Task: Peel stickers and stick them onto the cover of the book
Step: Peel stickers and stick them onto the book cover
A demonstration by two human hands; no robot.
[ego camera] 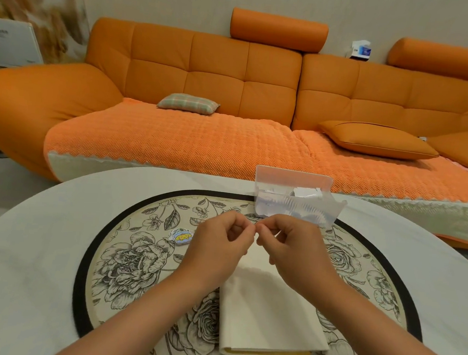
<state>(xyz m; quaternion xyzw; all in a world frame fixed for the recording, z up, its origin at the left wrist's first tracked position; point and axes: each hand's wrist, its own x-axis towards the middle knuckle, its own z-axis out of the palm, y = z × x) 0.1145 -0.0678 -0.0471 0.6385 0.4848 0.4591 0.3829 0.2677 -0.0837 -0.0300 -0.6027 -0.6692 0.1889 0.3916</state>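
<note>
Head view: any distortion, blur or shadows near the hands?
Head view: wide-angle bends the sofa and table edge; warm, soft light; hands shade the book; the white bit that the left hand and right hand pinch is too small to identify.

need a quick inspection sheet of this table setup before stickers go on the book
surface: round table under a white cloth, with a floral mat in the middle
job's things: closed cream book on the mat; one cartoon sticker on the mat, left of the hands; clear box of white slips behind, lid raised
clutter: nothing seen
hands: left hand and right hand above the book, fingers meeting, pinching a small item too small to identify
cables: nothing seen
surroundings: orange sofa with cushions behind the table; white board far left
</note>
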